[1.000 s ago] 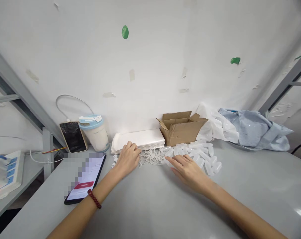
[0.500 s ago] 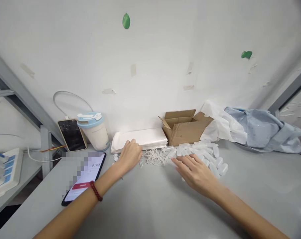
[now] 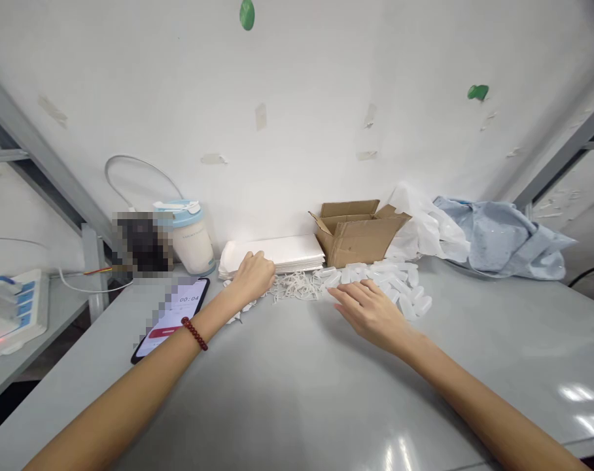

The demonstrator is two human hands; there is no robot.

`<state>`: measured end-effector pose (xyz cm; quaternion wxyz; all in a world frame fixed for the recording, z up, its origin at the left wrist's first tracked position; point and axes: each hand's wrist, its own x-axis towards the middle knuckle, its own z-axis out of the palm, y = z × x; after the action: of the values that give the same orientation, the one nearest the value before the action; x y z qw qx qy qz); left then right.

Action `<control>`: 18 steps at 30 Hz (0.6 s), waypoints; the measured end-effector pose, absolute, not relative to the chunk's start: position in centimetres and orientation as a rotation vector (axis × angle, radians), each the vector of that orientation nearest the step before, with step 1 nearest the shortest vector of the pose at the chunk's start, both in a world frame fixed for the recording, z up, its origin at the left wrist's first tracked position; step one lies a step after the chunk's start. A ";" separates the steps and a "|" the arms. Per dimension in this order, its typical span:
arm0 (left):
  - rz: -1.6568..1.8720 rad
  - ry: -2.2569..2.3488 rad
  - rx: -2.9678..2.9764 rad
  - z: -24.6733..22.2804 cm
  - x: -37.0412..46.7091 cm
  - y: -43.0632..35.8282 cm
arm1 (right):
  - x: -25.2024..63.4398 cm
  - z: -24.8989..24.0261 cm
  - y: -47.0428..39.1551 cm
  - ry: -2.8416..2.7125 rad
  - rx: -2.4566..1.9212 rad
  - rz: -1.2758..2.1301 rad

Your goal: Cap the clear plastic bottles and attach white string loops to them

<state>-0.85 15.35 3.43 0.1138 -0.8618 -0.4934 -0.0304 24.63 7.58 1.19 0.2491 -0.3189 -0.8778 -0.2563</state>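
My left hand (image 3: pixel 254 275) is closed with its fingers curled down, in front of a stack of white paper-like sheets or sleeves (image 3: pixel 287 248). Whatever it may hold is hidden under the knuckles. Small white pieces (image 3: pixel 241 313) lie beside and below its wrist, and a heap of thin white strips (image 3: pixel 299 286) is just to its right. My right hand (image 3: pixel 370 313) hovers low over the table with fingers stretched out and nothing seen in them. Its fingertips are close to a pile of translucent plastic capsule-shaped pieces (image 3: pixel 409 288), partly covering them.
An open cardboard box (image 3: pixel 368 242) stands behind the capsules, beside a white plastic bag (image 3: pixel 424 226) and bluish cloth (image 3: pixel 503 239). Left are a lidded cup (image 3: pixel 195 245), a phone showing a timer (image 3: pixel 184 307) and a power strip (image 3: pixel 17 307). A wall closes the back of the grey table (image 3: pixel 297 392).
The view has tilted down, so everything sits higher in the picture. More small white pieces show near my left wrist. Both hands keep much the same pose.
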 end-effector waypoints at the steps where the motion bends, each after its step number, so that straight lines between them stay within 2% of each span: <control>1: -0.092 -1.440 -2.516 3.3 -0.8 15.3 | 24.6 1.2 7.5 -2.387 -0.856 -0.695; 8: -0.261 -1.359 -2.531 4.1 -0.8 15.1 | 23.9 0.4 7.3 -2.380 -0.895 -0.535; 18: -0.983 -1.530 -2.630 6.6 -1.7 14.2 | 22.1 0.6 4.4 -2.276 -0.882 -0.307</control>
<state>-1.68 14.19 6.56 -0.0279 -0.8222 -0.4782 -0.3074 22.05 4.41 0.55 0.3344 -0.3378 -0.8719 -0.1178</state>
